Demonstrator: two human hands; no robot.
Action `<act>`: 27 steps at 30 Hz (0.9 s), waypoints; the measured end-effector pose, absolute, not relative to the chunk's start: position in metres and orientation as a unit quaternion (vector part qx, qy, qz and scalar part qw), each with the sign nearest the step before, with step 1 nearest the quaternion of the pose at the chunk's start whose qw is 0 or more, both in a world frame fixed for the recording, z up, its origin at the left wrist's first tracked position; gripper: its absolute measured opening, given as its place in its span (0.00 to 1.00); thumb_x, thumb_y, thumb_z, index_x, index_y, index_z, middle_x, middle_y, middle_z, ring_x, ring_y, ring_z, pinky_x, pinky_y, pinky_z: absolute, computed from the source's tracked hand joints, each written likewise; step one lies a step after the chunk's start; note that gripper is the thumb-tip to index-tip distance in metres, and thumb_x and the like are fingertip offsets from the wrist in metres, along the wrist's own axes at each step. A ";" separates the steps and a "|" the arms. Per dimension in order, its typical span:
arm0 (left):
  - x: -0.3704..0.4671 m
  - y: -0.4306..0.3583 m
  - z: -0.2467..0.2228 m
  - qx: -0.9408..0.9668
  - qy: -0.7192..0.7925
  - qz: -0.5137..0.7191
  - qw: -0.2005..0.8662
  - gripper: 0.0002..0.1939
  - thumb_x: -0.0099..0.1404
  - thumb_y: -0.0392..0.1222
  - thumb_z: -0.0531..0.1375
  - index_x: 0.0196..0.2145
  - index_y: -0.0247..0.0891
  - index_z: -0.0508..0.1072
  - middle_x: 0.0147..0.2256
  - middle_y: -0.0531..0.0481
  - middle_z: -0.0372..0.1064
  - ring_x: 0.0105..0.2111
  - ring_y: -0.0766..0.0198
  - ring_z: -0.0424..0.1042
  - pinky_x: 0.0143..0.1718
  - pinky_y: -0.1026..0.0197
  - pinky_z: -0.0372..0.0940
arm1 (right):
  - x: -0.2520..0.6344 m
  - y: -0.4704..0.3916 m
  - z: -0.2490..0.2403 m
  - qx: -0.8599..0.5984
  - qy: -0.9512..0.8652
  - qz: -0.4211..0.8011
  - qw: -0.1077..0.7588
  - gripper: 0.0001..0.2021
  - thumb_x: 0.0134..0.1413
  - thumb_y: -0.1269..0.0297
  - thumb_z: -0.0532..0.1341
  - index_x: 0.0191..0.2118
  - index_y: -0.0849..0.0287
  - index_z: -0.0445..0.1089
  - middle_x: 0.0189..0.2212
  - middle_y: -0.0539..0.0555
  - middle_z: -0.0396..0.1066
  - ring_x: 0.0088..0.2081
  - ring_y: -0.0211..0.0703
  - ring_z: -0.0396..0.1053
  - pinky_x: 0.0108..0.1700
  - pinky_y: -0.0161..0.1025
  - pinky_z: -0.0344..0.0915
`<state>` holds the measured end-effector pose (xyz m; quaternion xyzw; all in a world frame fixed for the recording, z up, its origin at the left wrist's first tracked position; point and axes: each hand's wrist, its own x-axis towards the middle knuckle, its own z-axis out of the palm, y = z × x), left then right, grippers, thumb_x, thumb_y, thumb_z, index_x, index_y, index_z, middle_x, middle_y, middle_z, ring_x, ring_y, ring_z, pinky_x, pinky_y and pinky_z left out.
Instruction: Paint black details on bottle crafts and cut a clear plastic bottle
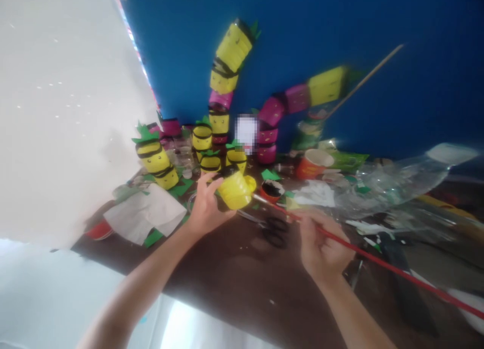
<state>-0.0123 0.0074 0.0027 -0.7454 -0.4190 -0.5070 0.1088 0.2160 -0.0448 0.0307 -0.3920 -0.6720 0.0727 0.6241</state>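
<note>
My left hand [207, 204] grips a bright yellow plastic cup [235, 190], tilted sideways above the brown table [242, 288]. Between the fingers of my right hand [325, 240] is a paintbrush with a long red handle [372, 258]. Its tip points left, close to the cup's rim; whether it touches cannot be made out. Just behind the brush stands a small red cup with dark contents [273, 188]. Below the brush lies a pair of scissors with black handles [275, 232].
Decorated yellow cups [156, 160] with green paper leaves stand at the back, some stacked in leaning columns [219, 122]. A crumpled white cloth [147, 213] lies left. At right are an orange paper cup [313, 162], a clear plastic bottle [401, 182] and green scraps.
</note>
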 end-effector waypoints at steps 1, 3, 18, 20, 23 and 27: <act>-0.013 0.008 0.002 -0.747 -0.416 -0.508 0.107 0.47 0.46 0.43 0.70 0.57 0.40 0.49 0.52 0.36 0.56 0.54 0.46 0.62 0.52 0.41 0.63 | 0.218 -0.044 0.033 -0.397 -0.661 0.073 0.633 0.07 0.59 0.70 0.57 0.35 0.56 0.72 0.28 0.53 0.74 0.30 0.43 0.72 0.33 0.40 0.70; -0.014 0.009 0.002 -0.751 -0.405 -0.511 0.105 0.49 0.45 0.43 0.71 0.58 0.40 0.47 0.52 0.36 0.55 0.55 0.46 0.61 0.53 0.40 0.62 | 0.221 -0.043 0.036 -0.401 -0.638 0.100 0.650 0.07 0.60 0.67 0.57 0.34 0.56 0.72 0.28 0.53 0.74 0.29 0.42 0.72 0.31 0.39 0.70; -0.014 0.012 0.001 -0.738 -0.396 -0.539 0.086 0.53 0.46 0.49 0.71 0.60 0.39 0.45 0.51 0.37 0.56 0.55 0.48 0.61 0.53 0.43 0.63 | 0.233 -0.040 0.040 -0.369 -0.642 0.275 0.612 0.07 0.58 0.59 0.60 0.33 0.54 0.72 0.30 0.52 0.75 0.29 0.41 0.72 0.32 0.39 0.70; -0.015 0.013 0.000 -0.737 -0.394 -0.544 0.081 0.53 0.46 0.49 0.71 0.61 0.39 0.45 0.51 0.37 0.56 0.55 0.48 0.61 0.52 0.44 0.64 | 0.232 -0.041 0.043 -0.377 -0.651 0.266 0.603 0.07 0.59 0.59 0.59 0.34 0.53 0.72 0.31 0.52 0.75 0.30 0.41 0.72 0.33 0.39 0.71; -0.014 0.013 0.000 -0.736 -0.394 -0.545 0.078 0.52 0.46 0.50 0.71 0.61 0.37 0.45 0.51 0.37 0.56 0.55 0.48 0.61 0.53 0.45 0.64 | 0.233 -0.040 0.046 -0.383 -0.653 0.242 0.606 0.07 0.59 0.59 0.59 0.33 0.53 0.72 0.31 0.52 0.75 0.29 0.42 0.72 0.33 0.40 0.71; -0.014 0.012 0.001 -0.734 -0.401 -0.543 0.076 0.52 0.47 0.51 0.71 0.60 0.36 0.46 0.50 0.37 0.57 0.55 0.48 0.61 0.53 0.45 0.64 | 0.233 -0.040 0.046 -0.369 -0.657 0.234 0.614 0.08 0.59 0.59 0.59 0.32 0.53 0.72 0.30 0.53 0.75 0.27 0.42 0.72 0.30 0.41 0.71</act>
